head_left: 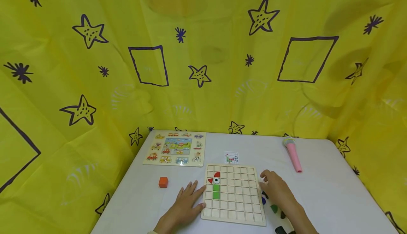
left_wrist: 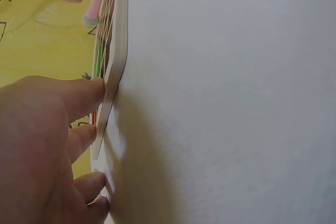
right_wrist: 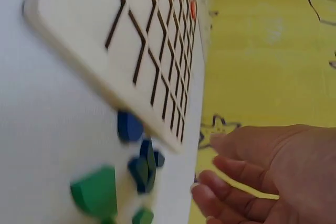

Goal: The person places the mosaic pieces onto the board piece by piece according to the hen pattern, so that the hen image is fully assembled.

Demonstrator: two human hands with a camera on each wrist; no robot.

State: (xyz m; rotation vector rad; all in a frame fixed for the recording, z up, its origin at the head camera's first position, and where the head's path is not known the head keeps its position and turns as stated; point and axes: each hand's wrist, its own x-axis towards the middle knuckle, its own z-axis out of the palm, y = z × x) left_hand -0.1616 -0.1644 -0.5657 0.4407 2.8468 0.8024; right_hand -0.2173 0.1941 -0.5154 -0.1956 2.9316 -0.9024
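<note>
curtain, yellow with dark stars and frames drawn on it, hangs behind and at both sides of a white table. at the table's far left lies a picture puzzle with vehicles on it, and nearer the person an orange cube. right of the cube the left hand lies with its fingers spread wide, the thumb and a finger touching the left edge of a wooden board. the board lies flat between the two hands, marked off in squares. in its upper left part a red triangle sits left of a white eye piece; a rounded red piece is above the eye piece, and two green squares are below it. a small card lies just beyond the board. at the board's right edge hovers the right hand, fingers loosely bent, a narrow gap showing at the thumb; i cannot tell whether it touches the board. near it lie a blue piece, a green piece and some darker ones, partly hidden by the arm. farther right lies a pink microphone.
</note>
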